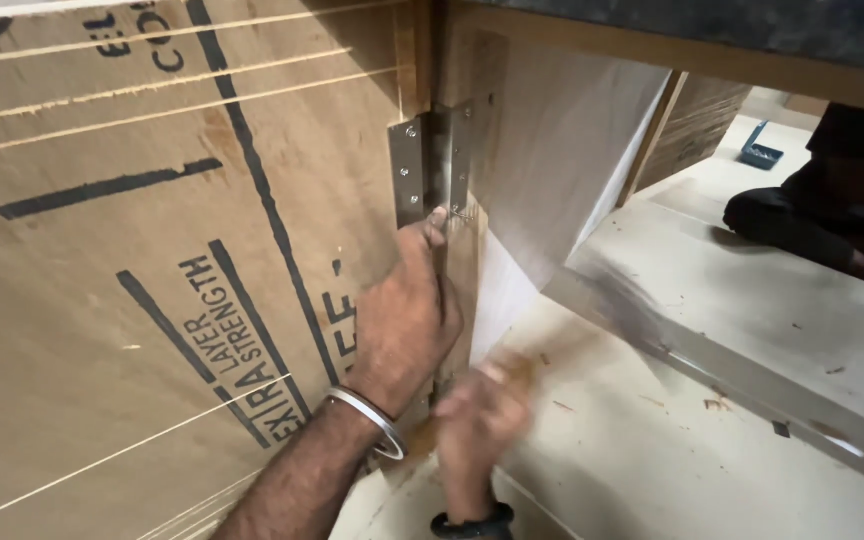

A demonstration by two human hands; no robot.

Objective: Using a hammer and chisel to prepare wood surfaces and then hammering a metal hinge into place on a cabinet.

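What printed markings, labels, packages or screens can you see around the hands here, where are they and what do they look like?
Printed marking: on the plywood panel, left of the left hand; black slanted stamped lettering between black stripes on tan wood.
Second marking: top left of the same panel; partial black letters, cut off by the frame edge.
Small box: far right on the pale floor; dark blue, rectangular, contents unclear.
Screens: none visible.
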